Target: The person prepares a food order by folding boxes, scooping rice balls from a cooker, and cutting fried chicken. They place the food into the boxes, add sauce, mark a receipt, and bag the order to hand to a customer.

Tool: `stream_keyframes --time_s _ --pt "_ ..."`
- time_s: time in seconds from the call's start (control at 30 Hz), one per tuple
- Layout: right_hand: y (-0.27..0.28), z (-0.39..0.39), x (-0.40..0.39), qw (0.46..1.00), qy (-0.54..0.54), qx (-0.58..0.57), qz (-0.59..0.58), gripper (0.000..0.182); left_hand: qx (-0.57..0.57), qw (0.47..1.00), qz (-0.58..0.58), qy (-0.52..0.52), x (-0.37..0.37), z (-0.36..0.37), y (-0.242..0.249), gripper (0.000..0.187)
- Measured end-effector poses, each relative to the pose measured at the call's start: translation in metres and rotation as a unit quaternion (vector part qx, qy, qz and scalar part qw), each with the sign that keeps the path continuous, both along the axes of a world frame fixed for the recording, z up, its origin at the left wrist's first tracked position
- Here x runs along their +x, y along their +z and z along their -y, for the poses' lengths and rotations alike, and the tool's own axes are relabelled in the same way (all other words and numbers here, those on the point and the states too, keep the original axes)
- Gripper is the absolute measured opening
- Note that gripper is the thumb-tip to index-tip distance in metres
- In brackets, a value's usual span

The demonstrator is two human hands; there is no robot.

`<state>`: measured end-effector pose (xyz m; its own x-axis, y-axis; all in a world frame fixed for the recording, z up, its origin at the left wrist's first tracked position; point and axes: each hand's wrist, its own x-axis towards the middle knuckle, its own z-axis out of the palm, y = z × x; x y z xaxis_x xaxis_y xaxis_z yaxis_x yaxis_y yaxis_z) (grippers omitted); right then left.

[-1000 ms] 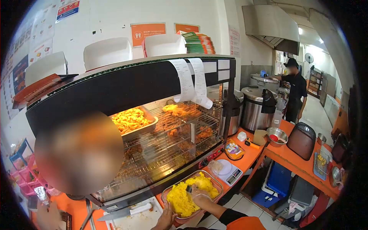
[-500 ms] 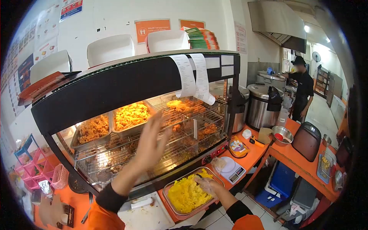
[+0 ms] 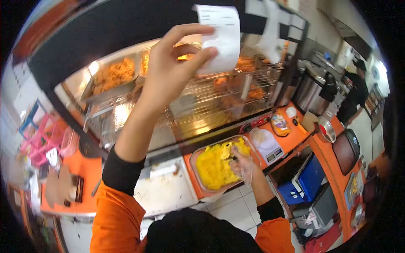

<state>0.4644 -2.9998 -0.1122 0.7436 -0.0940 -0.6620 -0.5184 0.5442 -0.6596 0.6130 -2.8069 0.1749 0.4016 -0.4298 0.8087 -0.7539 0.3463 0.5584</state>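
Raised in front of the glass food warmer, my left hand pinches a printed paper receipt between thumb and fingers. My right hand wears a clear plastic glove and holds a dark utensil, partly hidden, over a metal tray of yellow food. A lump of the yellow food sits at the utensil's end. Inside the warmer, fried food fills a tray on the upper left.
A white cutting board lies left of the yellow food tray, a kitchen scale right of it. Pink baskets stand far left. A co-worker in black stands back right near steel pots.
My left hand has risen and now grips a receipt; before, it was empty with its fingers spread. The view has tilted downward. My right hand is still at the yellow food.
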Motion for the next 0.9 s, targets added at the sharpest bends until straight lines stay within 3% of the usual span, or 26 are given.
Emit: stream_keyframes --time_s 0.03,0.1,0.17,0.23,0.33,0.37,0.5,0.6,0.63,0.7,0.8,0.9 --pt "0.012 -0.008 0.001 0.998 0.051 0.038 -0.016 0.054 -0.041 0.998 0.031 0.034 -0.003 -0.03 -0.016 0.033" --pt "0.028 -0.044 0.014 0.999 0.014 -0.027 -0.029 0.059 -0.073 0.993 -0.011 0.097 -0.013 -0.102 -0.047 0.035" --pt "0.041 -0.083 0.032 0.996 0.024 -0.074 -0.053 0.06 -0.066 0.97 0.036 0.23 -0.019 -0.184 -0.078 0.036" --pt "0.049 -0.12 0.05 0.993 0.084 -0.07 -0.054 0.054 -0.081 0.937 -0.009 0.341 -0.028 -0.27 -0.114 0.036" --pt "0.079 -0.21 0.08 0.973 0.213 0.029 0.089 0.037 -0.155 0.843 -0.131 0.499 -0.065 -0.403 -0.16 0.037" --pt "0.083 -0.235 0.094 0.97 0.23 0.075 0.019 0.035 -0.158 0.803 -0.133 0.558 -0.082 -0.445 -0.173 0.038" --pt "0.099 -0.397 0.155 0.905 0.407 0.112 0.049 0.032 -0.219 0.657 -0.143 0.707 -0.158 -0.587 -0.212 0.043" --pt "0.12 -0.535 0.185 0.878 0.457 0.081 0.12 0.024 -0.23 0.577 -0.152 0.768 -0.184 -0.674 -0.245 0.042" --pt "0.118 -0.579 0.2 0.87 0.463 0.127 0.115 0.025 -0.239 0.561 -0.166 0.775 -0.188 -0.698 -0.253 0.041" --pt "0.137 -0.67 0.232 0.863 0.486 -0.027 0.134 0.029 -0.206 0.542 -0.178 0.795 -0.182 -0.742 -0.262 0.042" --pt "0.098 -0.768 0.308 0.729 0.672 -0.042 0.123 0.034 -0.18 0.513 -0.208 0.813 -0.179 -0.793 -0.28 0.042" --pt "0.093 -0.847 0.326 0.658 0.706 -0.208 0.162 0.035 -0.179 0.507 -0.246 0.806 -0.174 -0.833 -0.293 0.043"
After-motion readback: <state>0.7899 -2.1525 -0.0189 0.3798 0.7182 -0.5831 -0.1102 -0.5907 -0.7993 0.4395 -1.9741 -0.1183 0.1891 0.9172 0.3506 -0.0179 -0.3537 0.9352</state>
